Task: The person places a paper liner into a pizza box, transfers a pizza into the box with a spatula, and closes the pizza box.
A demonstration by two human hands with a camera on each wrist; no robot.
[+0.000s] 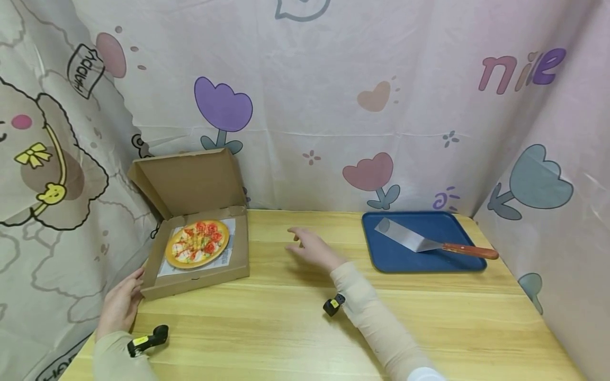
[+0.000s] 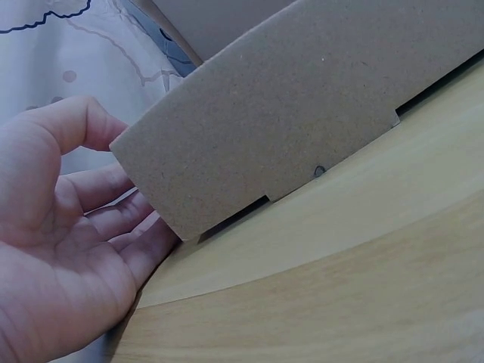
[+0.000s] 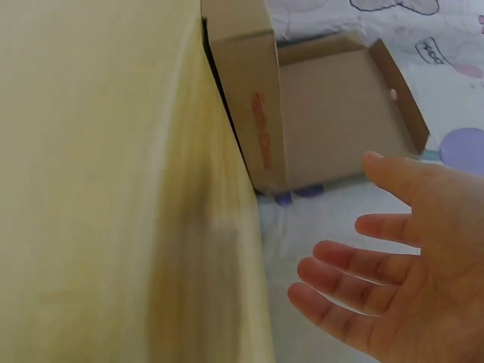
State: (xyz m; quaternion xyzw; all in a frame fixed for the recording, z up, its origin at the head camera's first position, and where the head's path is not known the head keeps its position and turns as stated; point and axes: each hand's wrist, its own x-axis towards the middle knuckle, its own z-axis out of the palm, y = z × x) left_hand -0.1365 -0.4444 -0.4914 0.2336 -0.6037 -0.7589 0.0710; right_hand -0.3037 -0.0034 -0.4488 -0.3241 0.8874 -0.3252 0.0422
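An opened cardboard pizza box (image 1: 200,278) stands at the left of the table, its lid (image 1: 195,180) raised against the curtain. Inside lies a pizza (image 1: 197,243) on a printed paper sheet (image 1: 233,227). My left hand (image 1: 121,301) rests at the box's near left corner; in the left wrist view its fingers (image 2: 113,181) lie along the box's side, only lightly bent. To the right of the box, my right hand (image 1: 314,248) hovers over the table with its fingers spread apart, holding nothing. In the right wrist view the box's side (image 3: 253,113) stands beyond these fingers (image 3: 348,257).
A blue tray (image 1: 400,262) lies at the table's back right. On it rests a metal spatula (image 1: 402,235), its wooden handle (image 1: 469,251) reaching over the tray's right rim. A patterned curtain (image 1: 305,106) hangs behind the wooden table (image 1: 267,328) and at both sides.
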